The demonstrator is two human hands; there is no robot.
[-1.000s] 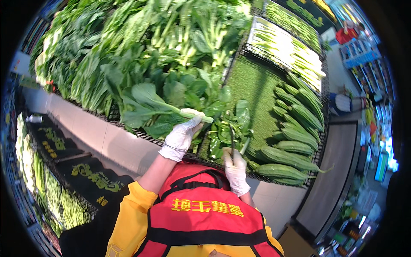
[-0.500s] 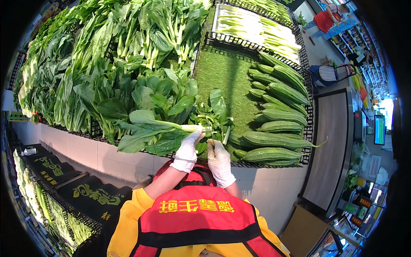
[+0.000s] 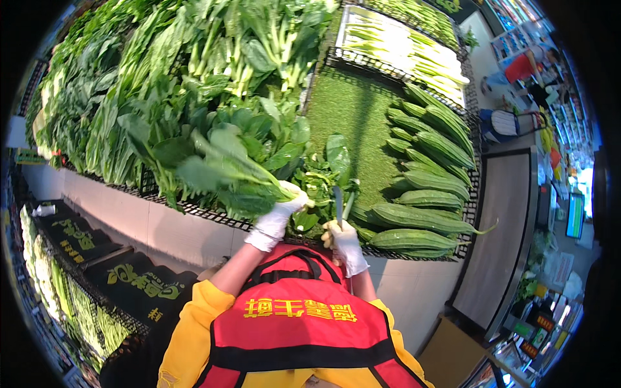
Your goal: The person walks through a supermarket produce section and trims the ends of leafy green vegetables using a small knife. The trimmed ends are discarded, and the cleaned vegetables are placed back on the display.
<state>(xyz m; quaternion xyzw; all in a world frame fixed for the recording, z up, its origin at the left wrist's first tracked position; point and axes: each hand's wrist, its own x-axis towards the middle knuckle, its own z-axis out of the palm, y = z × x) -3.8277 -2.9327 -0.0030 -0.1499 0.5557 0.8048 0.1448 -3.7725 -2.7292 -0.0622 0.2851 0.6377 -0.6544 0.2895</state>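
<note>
My left hand (image 3: pixel 283 208), in a white glove, is closed round the stems of a leafy green bunch (image 3: pixel 242 173); its leaves spread up and left, blurred by motion. In my gloved right hand (image 3: pixel 345 239) a small knife (image 3: pixel 338 204) is gripped, blade pointing away from me. Between and just beyond the hands lies a heap of leaf trimmings (image 3: pixel 318 181) with a cut stem beside it. Piled leafy greens (image 3: pixel 194 123) fill the display left of and behind the held bunch. To the right of the knife, ridged gourds (image 3: pixel 420 218) lie in a row.
Green turf matting (image 3: pixel 352 110) lines the display, edged by a black plastic lattice (image 3: pixel 187 208). A white tray of pale long vegetables (image 3: pixel 401 48) stands at the back. On the right is a grey-topped counter (image 3: pixel 495 226); a person in red (image 3: pixel 519 68) stands beyond it.
My left hand has tipped the bunch, its leaves swinging upward. The right hand has drawn slightly right and away from the stems, and the knife blade now shows upright.
</note>
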